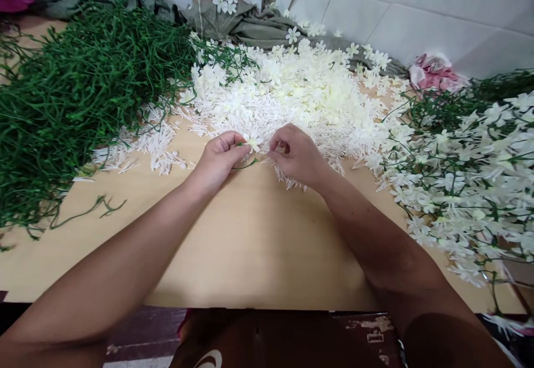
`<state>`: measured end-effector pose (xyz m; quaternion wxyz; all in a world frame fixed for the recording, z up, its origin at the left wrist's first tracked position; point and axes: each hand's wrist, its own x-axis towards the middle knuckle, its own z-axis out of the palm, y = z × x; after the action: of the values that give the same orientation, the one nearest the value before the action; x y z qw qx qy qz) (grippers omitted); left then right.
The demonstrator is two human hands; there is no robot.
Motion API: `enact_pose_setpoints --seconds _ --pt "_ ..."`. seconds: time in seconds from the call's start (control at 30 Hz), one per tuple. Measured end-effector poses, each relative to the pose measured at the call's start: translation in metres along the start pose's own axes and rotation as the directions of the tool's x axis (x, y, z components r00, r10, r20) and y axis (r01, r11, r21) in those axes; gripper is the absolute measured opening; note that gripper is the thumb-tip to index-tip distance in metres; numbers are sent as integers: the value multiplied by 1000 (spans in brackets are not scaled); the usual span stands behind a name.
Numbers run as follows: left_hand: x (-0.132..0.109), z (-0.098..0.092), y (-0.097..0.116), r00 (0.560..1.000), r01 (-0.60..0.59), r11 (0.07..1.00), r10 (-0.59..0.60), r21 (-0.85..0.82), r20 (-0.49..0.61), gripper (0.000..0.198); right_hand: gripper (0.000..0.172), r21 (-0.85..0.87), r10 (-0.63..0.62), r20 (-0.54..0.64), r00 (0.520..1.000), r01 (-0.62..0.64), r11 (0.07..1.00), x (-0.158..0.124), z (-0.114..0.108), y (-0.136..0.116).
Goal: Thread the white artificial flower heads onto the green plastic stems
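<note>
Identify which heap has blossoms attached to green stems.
The right heap: white blossoms on green stems. The left heap is bare stems, the middle heap loose blossoms.

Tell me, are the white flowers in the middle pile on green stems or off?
Off. The middle pile is loose white blooms; the green stems lie bare in a heap at left.

The tabletop (250,234) under both hands looks like pale wood laminate, smooth and matt. The thin green stem (246,164) pinched in the left hand (219,159) looks like soft plastic, as does the tangled pile of green stems (83,90) to its left. Beyond the right hand (298,155), the white petals (300,87) look matt and cloth-like. The stamen sticks (154,140) are smooth white plastic. Further back, grey-green cloth (258,23) lies crumpled against glossy wall tiles (417,18).
</note>
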<state>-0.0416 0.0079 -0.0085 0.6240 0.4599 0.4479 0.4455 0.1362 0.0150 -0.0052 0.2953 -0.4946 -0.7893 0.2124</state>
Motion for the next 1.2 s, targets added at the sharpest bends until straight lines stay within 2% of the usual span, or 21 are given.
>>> enact_pose_setpoints --seconds 0.07,0.17,0.3,0.4,0.53,0.67,0.8,0.87,1.03,1.2 --pt "0 0 -1 999 -1 997 -2 83 39 18 11 234 63 -56 996 -48 971 0 -7 3" --pt "-2 1 -2 997 1 982 -15 191 70 18 9 521 167 -46 985 -119 845 1 -11 6" --pt "-3 2 -1 998 4 969 -21 246 65 17 12 683 211 25 977 -171 710 2 -9 4" --pt "-2 2 -1 998 -1 961 -17 277 61 16 14 731 215 3 977 -149 666 1 -7 -1" --pt "-1 2 -2 998 2 959 -19 283 58 16 13 689 222 -104 969 -91 719 -1 -2 -9" --pt "0 2 -1 998 6 963 -22 269 58 17 8 614 146 -163 976 -16 789 -5 7 -13" --pt "0 3 0 998 20 971 -34 238 54 15 8 401 29 -290 956 94 911 -9 16 -10" --pt "0 3 0 998 17 974 -32 227 60 15 7 298 -45 -324 945 147 943 -10 18 -7" --pt "-1 4 0 997 22 979 -36 202 65 14 6 142 -186 -365 912 252 957 -12 23 -3" --pt "-3 5 1 997 35 980 -48 195 62 13 7 -41 -343 -408 846 358 933 -12 26 0"
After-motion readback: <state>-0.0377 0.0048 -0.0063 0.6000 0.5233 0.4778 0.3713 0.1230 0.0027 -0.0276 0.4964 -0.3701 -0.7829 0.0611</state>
